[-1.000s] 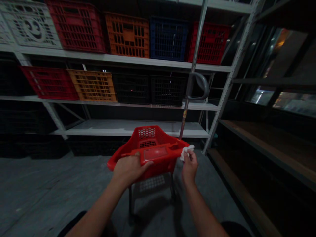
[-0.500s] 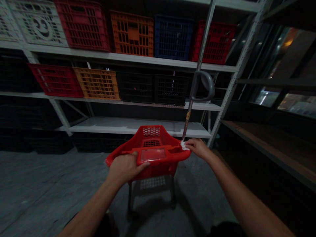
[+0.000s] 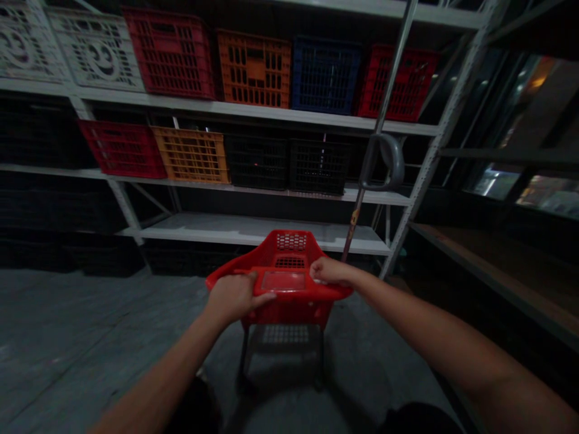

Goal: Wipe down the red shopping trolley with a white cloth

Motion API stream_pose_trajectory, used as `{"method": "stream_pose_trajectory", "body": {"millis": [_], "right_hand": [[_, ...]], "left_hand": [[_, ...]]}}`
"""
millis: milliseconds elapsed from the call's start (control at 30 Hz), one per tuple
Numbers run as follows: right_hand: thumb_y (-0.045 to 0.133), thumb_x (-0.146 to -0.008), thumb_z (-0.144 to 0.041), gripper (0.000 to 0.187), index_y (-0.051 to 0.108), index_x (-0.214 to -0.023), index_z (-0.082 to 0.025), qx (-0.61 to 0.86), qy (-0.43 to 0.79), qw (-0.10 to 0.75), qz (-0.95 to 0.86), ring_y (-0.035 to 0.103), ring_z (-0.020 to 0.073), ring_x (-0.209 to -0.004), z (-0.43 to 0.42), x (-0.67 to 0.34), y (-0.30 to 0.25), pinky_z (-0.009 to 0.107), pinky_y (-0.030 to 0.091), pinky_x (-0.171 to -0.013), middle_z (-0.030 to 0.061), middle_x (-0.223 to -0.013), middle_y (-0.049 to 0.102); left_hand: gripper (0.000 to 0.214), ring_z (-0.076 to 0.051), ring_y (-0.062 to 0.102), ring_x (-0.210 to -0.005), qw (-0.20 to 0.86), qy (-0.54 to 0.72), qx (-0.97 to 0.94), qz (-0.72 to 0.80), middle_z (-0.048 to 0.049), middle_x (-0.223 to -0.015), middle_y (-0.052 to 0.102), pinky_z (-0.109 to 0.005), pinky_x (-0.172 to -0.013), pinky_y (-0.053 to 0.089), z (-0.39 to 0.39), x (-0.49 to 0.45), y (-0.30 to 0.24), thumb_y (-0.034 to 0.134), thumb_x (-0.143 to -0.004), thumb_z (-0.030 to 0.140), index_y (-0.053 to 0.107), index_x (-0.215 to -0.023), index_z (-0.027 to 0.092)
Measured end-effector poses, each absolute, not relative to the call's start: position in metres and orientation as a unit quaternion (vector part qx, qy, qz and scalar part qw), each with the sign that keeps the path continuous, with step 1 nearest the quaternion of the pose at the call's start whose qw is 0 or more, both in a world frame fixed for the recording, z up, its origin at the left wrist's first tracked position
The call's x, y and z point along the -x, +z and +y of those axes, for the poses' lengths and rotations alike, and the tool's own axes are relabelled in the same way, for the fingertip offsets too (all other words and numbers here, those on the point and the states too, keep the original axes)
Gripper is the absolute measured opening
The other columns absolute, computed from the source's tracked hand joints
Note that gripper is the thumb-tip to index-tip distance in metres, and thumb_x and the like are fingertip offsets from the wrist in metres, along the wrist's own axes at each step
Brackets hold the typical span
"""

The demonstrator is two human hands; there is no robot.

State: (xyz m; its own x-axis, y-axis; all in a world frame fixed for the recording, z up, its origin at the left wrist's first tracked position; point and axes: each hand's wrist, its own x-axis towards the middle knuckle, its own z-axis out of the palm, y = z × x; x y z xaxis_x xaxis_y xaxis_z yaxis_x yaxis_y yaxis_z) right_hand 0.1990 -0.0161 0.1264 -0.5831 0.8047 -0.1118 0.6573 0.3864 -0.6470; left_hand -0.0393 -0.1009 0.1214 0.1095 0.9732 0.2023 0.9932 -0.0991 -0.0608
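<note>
The left hand (image 3: 235,296) is closed over the near rim of a red plastic shopping trolley (image 3: 294,314), and the right hand (image 3: 330,271) grips the rim's right corner. Steel shelving (image 3: 253,110) stands ahead, well beyond the trolley, with a wooden shelf (image 3: 479,259) along the right and open concrete floor (image 3: 90,337) spreading left. The trolley's long axis runs straight ahead, its basket pointing toward the shelving. A thin metal pole (image 3: 357,217) rises just beyond its right corner.
</note>
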Motion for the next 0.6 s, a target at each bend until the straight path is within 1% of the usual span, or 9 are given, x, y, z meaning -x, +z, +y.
{"method": "stream_pose_trajectory", "body": {"millis": [67, 133, 200, 300, 367, 433, 500, 600], "right_hand": [[0.048, -0.065, -0.008, 0.013, 0.058, -0.061, -0.015, 0.402, 0.333, 0.108, -0.846, 0.041, 0.006, -0.046, -0.018, -0.212, 0.134, 0.017, 0.029, -0.046, -0.0056, -0.051, 0.052], [0.051, -0.064, -0.008, 0.012, 0.06, -0.063, -0.016, 0.36, 0.319, 0.092, -0.872, 0.044, 0.0064, -0.05, -0.02, -0.227, 0.142, 0.016, 0.029, -0.048, -0.0056, -0.056, 0.055], [0.052, -0.062, -0.006, 0.014, 0.061, -0.062, -0.017, 0.34, 0.296, 0.079, -0.889, 0.044, 0.0067, -0.05, -0.022, -0.24, 0.146, 0.016, 0.029, -0.048, -0.0063, -0.054, 0.054], [0.055, -0.06, -0.006, 0.014, 0.063, -0.058, -0.018, 0.334, 0.273, 0.094, -0.897, 0.043, 0.0065, -0.049, -0.027, -0.251, 0.147, 0.016, 0.028, -0.048, -0.007, -0.051, 0.054], [0.055, -0.062, -0.01, 0.011, 0.064, -0.059, -0.017, 0.314, 0.27, 0.11, -0.903, 0.044, 0.0067, -0.05, -0.031, -0.254, 0.148, 0.017, 0.03, -0.05, -0.0057, -0.054, 0.056], [0.054, -0.067, -0.016, 0.012, 0.064, -0.061, -0.015, 0.293, 0.256, 0.118, -0.914, 0.046, 0.0073, -0.054, -0.035, -0.256, 0.149, 0.018, 0.033, -0.053, -0.0031, -0.06, 0.059], [0.051, -0.072, -0.019, 0.016, 0.064, -0.064, -0.015, 0.291, 0.221, 0.122, -0.923, 0.049, 0.0089, -0.061, -0.037, -0.259, 0.151, 0.02, 0.035, -0.06, -0.001, -0.066, 0.06], [0.051, -0.074, -0.021, 0.013, 0.063, -0.069, -0.017, 0.318, 0.161, 0.14, -0.924, 0.049, 0.012, -0.072, -0.04, -0.262, 0.148, 0.023, 0.036, -0.069, -0.0001, -0.072, 0.06]], "left_hand": [[0.074, -0.028, 0.06, -0.077, 0.094, -0.055, 0.748, -0.654, -0.0134, -0.082, 0.065, -0.034, -0.066, 0.041, -0.098, 0.043, 0.12, 0.021, -0.065, 0.076, 0.056, -0.09, 0.016], [0.073, -0.028, 0.06, -0.076, 0.101, -0.056, 0.757, -0.643, -0.0129, -0.082, 0.065, -0.034, -0.066, 0.041, -0.095, 0.048, 0.119, 0.02, -0.066, 0.076, 0.056, -0.09, 0.017], [0.073, -0.027, 0.06, -0.076, 0.109, -0.061, 0.762, -0.635, -0.0123, -0.082, 0.065, -0.034, -0.066, 0.041, -0.092, 0.052, 0.117, 0.021, -0.066, 0.076, 0.056, -0.09, 0.017], [0.072, -0.027, 0.06, -0.078, 0.108, -0.063, 0.772, -0.623, -0.0125, -0.084, 0.065, -0.033, -0.068, 0.04, -0.087, 0.059, 0.117, 0.024, -0.066, 0.075, 0.057, -0.093, 0.017], [0.073, -0.028, 0.06, -0.08, 0.105, -0.06, 0.782, -0.611, -0.0131, -0.086, 0.065, -0.033, -0.069, 0.04, -0.083, 0.064, 0.117, 0.024, -0.067, 0.074, 0.056, -0.097, 0.016], [0.073, -0.028, 0.06, -0.081, 0.096, -0.056, 0.788, -0.606, -0.0133, -0.088, 0.065, -0.034, -0.071, 0.04, -0.079, 0.069, 0.118, 0.025, -0.067, 0.074, 0.055, -0.1, 0.017], [0.072, -0.027, 0.059, -0.083, 0.081, -0.056, 0.791, -0.604, -0.0127, -0.09, 0.065, -0.033, -0.073, 0.04, -0.074, 0.074, 0.119, 0.028, -0.066, 0.074, 0.055, -0.102, 0.018], [0.071, -0.025, 0.059, -0.085, 0.059, -0.064, 0.797, -0.598, -0.0111, -0.092, 0.065, -0.031, -0.076, 0.039, -0.067, 0.081, 0.121, 0.032, -0.064, 0.074, 0.056, -0.103, 0.019]]}}
